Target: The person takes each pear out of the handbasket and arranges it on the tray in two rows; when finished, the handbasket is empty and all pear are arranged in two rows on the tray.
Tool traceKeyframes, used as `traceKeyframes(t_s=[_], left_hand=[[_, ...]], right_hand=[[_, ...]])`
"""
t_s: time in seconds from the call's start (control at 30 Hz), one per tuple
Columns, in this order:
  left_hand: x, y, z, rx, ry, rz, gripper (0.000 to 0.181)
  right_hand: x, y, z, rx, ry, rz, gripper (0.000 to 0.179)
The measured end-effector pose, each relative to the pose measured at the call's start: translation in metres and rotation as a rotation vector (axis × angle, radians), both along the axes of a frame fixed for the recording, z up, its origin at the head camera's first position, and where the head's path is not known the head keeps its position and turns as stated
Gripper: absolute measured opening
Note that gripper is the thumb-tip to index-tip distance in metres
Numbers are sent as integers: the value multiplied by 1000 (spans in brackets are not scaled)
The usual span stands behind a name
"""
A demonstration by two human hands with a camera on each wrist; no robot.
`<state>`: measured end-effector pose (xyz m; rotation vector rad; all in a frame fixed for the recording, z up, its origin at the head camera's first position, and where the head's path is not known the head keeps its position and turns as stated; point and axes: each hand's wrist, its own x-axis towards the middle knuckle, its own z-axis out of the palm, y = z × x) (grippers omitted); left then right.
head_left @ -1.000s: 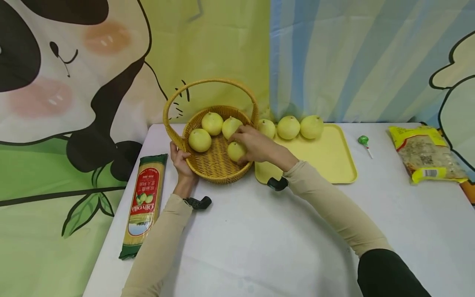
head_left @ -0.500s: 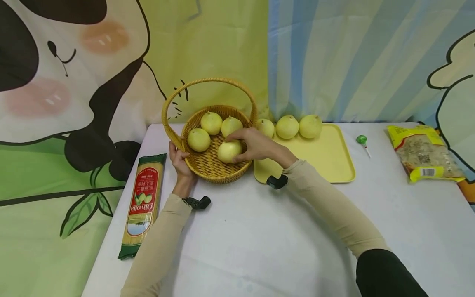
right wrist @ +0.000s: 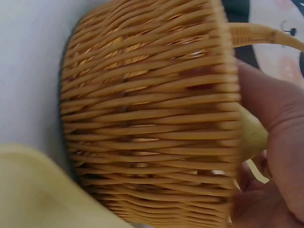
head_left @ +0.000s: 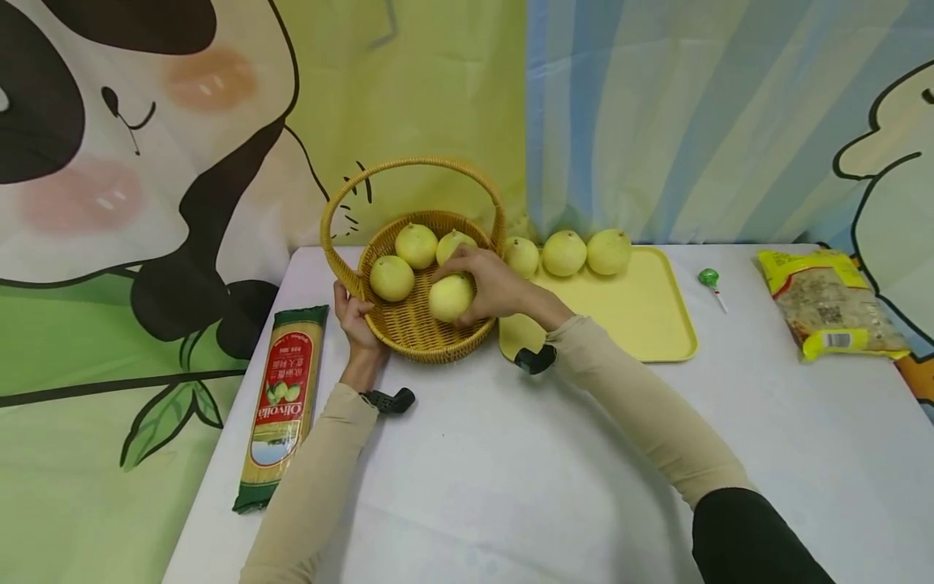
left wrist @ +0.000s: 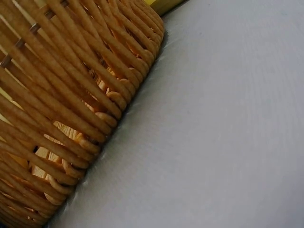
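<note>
Holding basket at left side: left hand; gripping 1 pale fruit inside: right hand.

Right hand covers part of the gripped fruit. Left hand partly hidden by basket. Basket cut off in both wrist views. Noodle packet's small print unreadable. Left sleeve cut by bottom edge.
</note>
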<state>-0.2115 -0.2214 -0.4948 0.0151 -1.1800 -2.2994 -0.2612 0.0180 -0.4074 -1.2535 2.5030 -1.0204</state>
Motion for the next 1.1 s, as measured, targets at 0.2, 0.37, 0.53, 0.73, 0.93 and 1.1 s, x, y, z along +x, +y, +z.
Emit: traceKeyframes(t_s=[0.2,0.37,0.53,0.73,0.93,1.1], left_hand=[[0,0,1,-9,-5,-5,44],[0,2,1,-3,-7,-4,44],[1,2,2,1,-9,7,44],[1,1,1,-12,-10,0,43],[1,1,1,-9,-3,0,43],[1,1,1,-11,-1,-4,43]], right_hand=[[5,25,13,-224,-93,22,66],[8,57,24,-294,-175,9,66],[6,94,27,-358,-246,-56,64],[0,146,26,-447,-291,-202,61],[-6,206,29,-606,-337,-332,59],[-17,256,25,-651,-336,-446,57]])
